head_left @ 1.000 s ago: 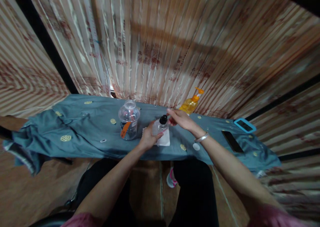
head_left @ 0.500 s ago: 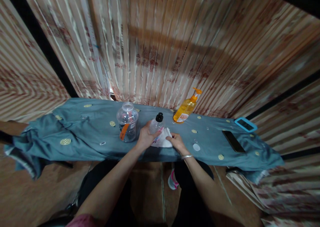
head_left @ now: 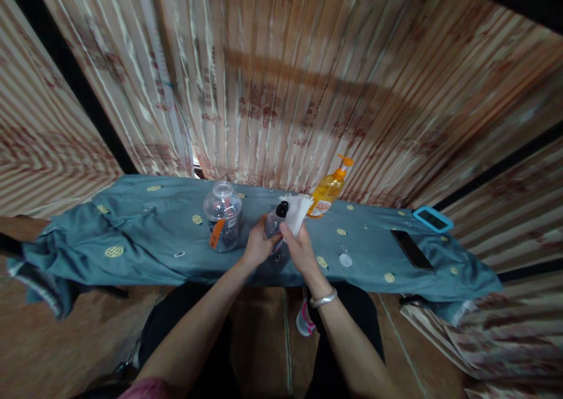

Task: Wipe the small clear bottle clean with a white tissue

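Observation:
My left hand (head_left: 256, 246) is wrapped round a small clear bottle with a black cap (head_left: 276, 218), standing at the middle of a table under a blue-grey cloth (head_left: 145, 234). My right hand (head_left: 299, 247) pinches a white tissue (head_left: 298, 210) and holds it up against the right side of the bottle. A silver bangle circles my right wrist. A clear jar with an orange tag (head_left: 222, 216) stands just left of my left hand.
An orange pump bottle (head_left: 328, 190) stands behind the tissue by the striped curtain. A small white disc (head_left: 345, 260) lies right of my hands. A black phone (head_left: 411, 249) and a blue-cased phone (head_left: 431, 219) lie at the far right.
My right hand left the bottle cap, dropped to the tissue on the cloth, then lifted it up beside the bottle. My left hand stayed on the bottle.

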The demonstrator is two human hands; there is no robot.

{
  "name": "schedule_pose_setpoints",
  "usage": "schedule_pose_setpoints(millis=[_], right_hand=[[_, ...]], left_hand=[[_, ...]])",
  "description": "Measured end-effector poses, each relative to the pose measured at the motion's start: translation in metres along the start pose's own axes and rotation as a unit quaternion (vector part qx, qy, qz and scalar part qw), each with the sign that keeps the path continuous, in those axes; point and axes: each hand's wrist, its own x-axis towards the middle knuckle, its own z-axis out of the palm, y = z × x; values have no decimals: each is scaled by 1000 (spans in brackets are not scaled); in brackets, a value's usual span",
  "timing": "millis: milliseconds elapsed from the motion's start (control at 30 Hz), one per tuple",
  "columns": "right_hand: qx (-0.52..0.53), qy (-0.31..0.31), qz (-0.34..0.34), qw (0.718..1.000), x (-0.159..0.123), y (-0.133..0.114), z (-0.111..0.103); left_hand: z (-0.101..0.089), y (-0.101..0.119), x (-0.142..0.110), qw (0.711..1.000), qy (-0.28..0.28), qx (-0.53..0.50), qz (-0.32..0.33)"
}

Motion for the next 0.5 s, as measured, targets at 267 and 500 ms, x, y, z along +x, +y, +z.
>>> schedule_pose_setpoints(millis=[267,500], right_hand=[[-109,-53,-25,992,48,20,-1],[-170,69,-65,981,-9,27,26]], left_hand=[[0,-5,-1,999,-27,-32,7],[4,-15,-5,998,-18,-47,40]])
